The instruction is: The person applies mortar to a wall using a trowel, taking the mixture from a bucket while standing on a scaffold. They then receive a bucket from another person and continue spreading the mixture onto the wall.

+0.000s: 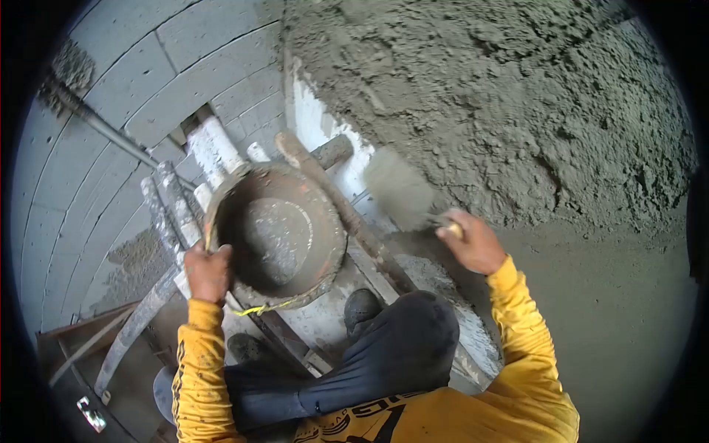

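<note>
My left hand grips the near-left rim of a round, mortar-caked bucket. The bucket is tilted toward me, and a thin wet grey layer of mortar coats its bottom. A yellow cord hangs at its lower edge. My right hand is closed round the light handle of a trowel. The trowel's blade carries grey mortar or is coated with it, and looks slightly blurred. It is held close to the wall, beside a white unplastered strip.
Rough wet plaster covers the wall at upper right, with a smoother plastered area below. Grey block wall rises at left. Wooden poles and a metal pipe surround the bucket. My boots rest on narrow boards.
</note>
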`<state>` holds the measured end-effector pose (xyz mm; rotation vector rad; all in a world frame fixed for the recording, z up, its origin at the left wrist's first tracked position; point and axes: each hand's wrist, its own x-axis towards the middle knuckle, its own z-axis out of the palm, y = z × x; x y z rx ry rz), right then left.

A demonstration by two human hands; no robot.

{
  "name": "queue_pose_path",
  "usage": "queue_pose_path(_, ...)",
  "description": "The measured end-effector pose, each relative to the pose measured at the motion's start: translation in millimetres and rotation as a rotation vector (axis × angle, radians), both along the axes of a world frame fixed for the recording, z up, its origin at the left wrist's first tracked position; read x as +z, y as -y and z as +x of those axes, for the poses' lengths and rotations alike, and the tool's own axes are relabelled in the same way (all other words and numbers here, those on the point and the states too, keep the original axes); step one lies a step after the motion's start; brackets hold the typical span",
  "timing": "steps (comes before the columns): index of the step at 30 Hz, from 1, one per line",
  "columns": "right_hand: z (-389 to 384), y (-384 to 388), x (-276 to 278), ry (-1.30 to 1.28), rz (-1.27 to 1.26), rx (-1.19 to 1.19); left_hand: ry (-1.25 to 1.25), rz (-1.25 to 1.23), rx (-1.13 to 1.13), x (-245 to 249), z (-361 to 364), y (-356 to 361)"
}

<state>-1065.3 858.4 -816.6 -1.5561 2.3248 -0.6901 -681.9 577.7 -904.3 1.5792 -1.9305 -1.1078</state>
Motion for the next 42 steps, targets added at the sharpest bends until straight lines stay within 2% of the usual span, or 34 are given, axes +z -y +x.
queue_pose_path(1,8.9,16.9,-13.9,-0.290,-0.066,0.189,0.061,-0.080,-0.048,6.4,-3.8,-4.8)
queue_pose_path(4,48.5,74.6,-32.9,-0.350,0.148,0.390,0.034,-0.119,-0.052,8.5,-13.3,-18.6)
queue_pose_path(7,79.8,127.5,-74.6,-0.576,0.286,0.473,-0.014,-0.065,-0.038,25.1,-24.8,-33.8)
queue_pose_path(9,91.1,142.5,-119.5,-0.437,0.287,0.672,-0.052,-0.083,-0.031,24.0,-25.3,-37.4)
queue_pose_path(10,100.6,147.2,-123.8,-0.363,0.291,0.766,-0.050,-0.082,-0.023,20.8,-25.8,-37.5)
queue_pose_path(13,115.6,145.7,-124.8,-0.263,0.486,0.753,-0.056,-0.065,0.003,19.9,-24.0,-33.4)
queue_pose_path(16,111.7,140.9,-128.4,-0.064,0.583,0.672,-0.013,-0.050,0.007,18.3,-17.2,-18.6)
queue_pose_path(17,111.3,137.9,-120.0,0.012,0.529,0.654,-0.029,-0.085,0.005,13.5,-14.0,-11.2)
queue_pose_path(19,108.4,133.6,-105.2,0.160,0.411,0.604,0.009,-0.004,0.011,11.8,-8.0,3.6)
queue_pose_path(23,113.6,142.9,-95.9,0.060,0.452,0.504,-0.049,0.001,0.031,0.4,-2.5,17.9)
queue_pose_path(24,111.4,144.6,-90.1,0.028,0.439,0.500,-0.044,0.074,0.062,1.9,-2.9,20.7)
queue_pose_path(27,101.1,135.8,-94.1,0.038,0.221,0.475,-0.030,0.206,0.174,8.2,4.1,30.2)
queue_pose_path(29,100.2,129.2,-75.2,0.060,0.158,0.423,-0.139,0.220,0.252,-18.7,20.2,45.2)
queue_pose_path(31,94.8,116.4,-56.6,0.085,0.165,0.380,-0.083,0.258,0.221,-26.6,36.0,56.6)
queue_pose_path(32,90.3,108.7,-50.3,0.102,0.202,0.370,-0.101,0.254,0.232,-9.9,30.0,49.3)
queue_pose_path(33,85.7,100.2,-47.4,0.123,0.238,0.361,-0.139,0.221,0.212,-18.7,37.3,50.9)
queue_pose_path(34,75.6,84.8,-62.4,0.148,0.104,0.433,-0.128,0.224,0.212,-22.2,41.7,51.8)
queue_pose_path(37,61.3,55.5,-29.9,0.549,0.353,0.296,-0.111,0.251,0.227,-23.7,48.5,52.8)
queue_pose_path(38,51.2,36.1,-46.6,0.676,0.357,0.235,-0.135,0.255,0.237,-26.9,49.1,52.7)
queue_pose_path(41,5.8,-14.2,-112.0,1.330,0.477,-0.174,-0.085,0.247,0.226,-25.5,48.5,54.3)
queue_pose_path(42,-15.2,-26.0,-123.8,1.209,0.515,-0.329,-0.057,0.248,0.222,-20.7,44.9,53.1)
